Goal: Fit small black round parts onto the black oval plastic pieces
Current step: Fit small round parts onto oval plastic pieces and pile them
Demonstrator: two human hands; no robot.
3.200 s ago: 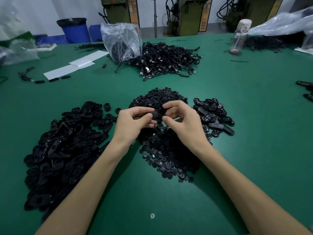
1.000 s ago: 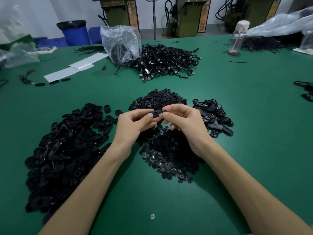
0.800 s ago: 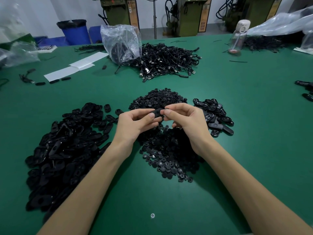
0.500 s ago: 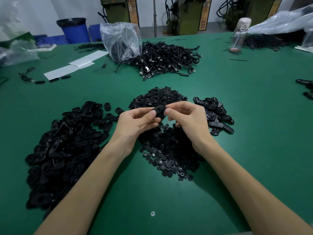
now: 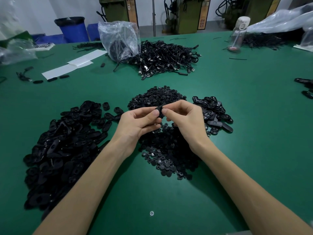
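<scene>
L hand (image 5: 135,123) & R hand (image 5: 187,122) closer now, pinch 1 oval piece (image 5: 160,109)

oval pieces (image 5: 67,141): black plastic, slight gloss | table (image 5: 237,116): matt green | bag (image 5: 118,39): clear crinkled plastic

Above the pile of round parts (image 5: 169,155), the oval piece (image 5: 159,109) is mostly covered where the left hand (image 5: 135,123) and right hand (image 5: 187,119) pinch it. Whether a round part sits in it cannot be told. Both hands hide that pile's middle. Far beyond the pile, the clear plastic bag (image 5: 118,38) blurs its dark contents.
</scene>
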